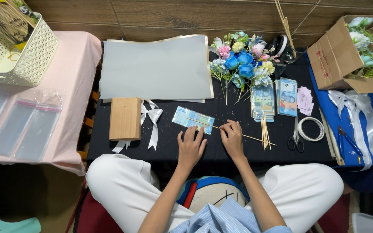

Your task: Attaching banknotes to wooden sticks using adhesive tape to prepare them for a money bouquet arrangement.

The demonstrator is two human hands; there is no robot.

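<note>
A bluish banknote in a clear sleeve [192, 119] lies on the black table [169, 144] with a thin wooden skewer [255, 139] laid across it. My left hand [190, 146] rests flat beside the note's near corner, fingertips touching it. My right hand [232, 137] pinches the skewer just right of the note. More sleeved banknotes [277, 99] are stacked to the right, with a bundle of skewers [265, 131] below them.
Large grey paper sheet [156, 69], wooden block [125, 118], white ribbon bow [151, 117], artificial blue and pink flowers [242, 60], scissors [295, 140], tape roll [311, 128]. A cardboard box with flowers [350, 51] stands right; a white basket [16, 47] and clear sleeves [26, 127] lie left.
</note>
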